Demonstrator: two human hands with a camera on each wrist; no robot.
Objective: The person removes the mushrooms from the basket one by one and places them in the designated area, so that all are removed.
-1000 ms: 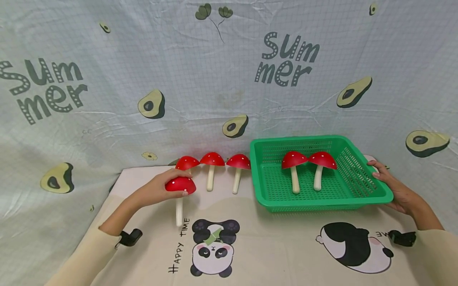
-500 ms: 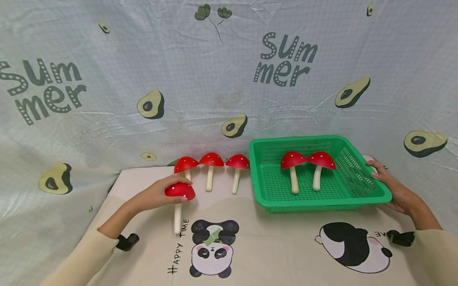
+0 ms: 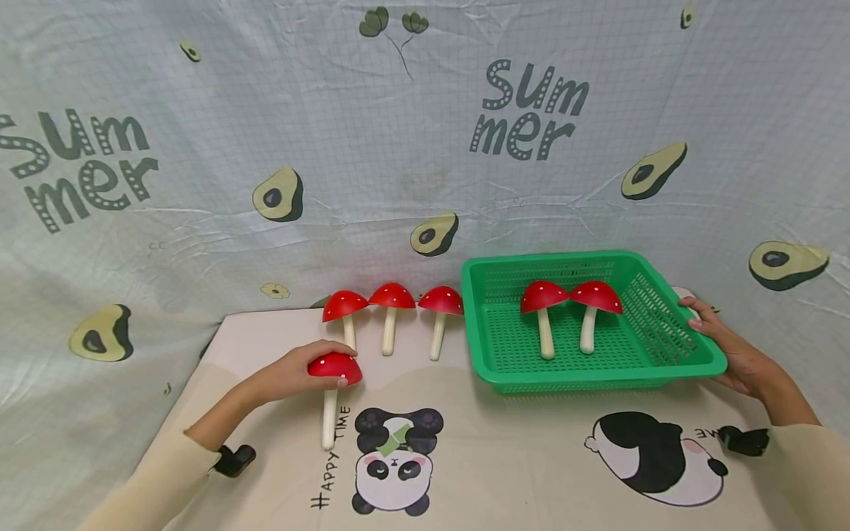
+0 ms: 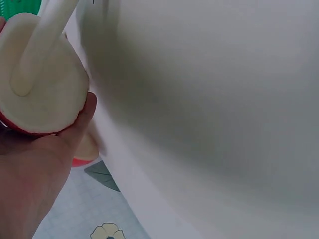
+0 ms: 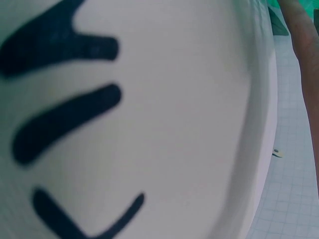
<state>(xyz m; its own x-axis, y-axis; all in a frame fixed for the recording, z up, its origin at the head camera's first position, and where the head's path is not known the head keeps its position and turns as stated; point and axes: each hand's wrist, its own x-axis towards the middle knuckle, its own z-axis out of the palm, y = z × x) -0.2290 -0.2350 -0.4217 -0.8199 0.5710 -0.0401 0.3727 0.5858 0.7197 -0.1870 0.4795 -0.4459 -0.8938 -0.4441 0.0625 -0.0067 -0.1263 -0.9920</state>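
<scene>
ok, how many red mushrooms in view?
6. One gripped by the left hand at; three in a row behind it; two in the green basket at. None look hidden.

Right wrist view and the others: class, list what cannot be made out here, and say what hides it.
- Right wrist view: blurred mat print fills it; the right hand on the green basket is not seen.
- Left wrist view: the held mushroom has its stem tip cut off by the top edge.
- Head view: the left hand covers part of the cap.
</scene>
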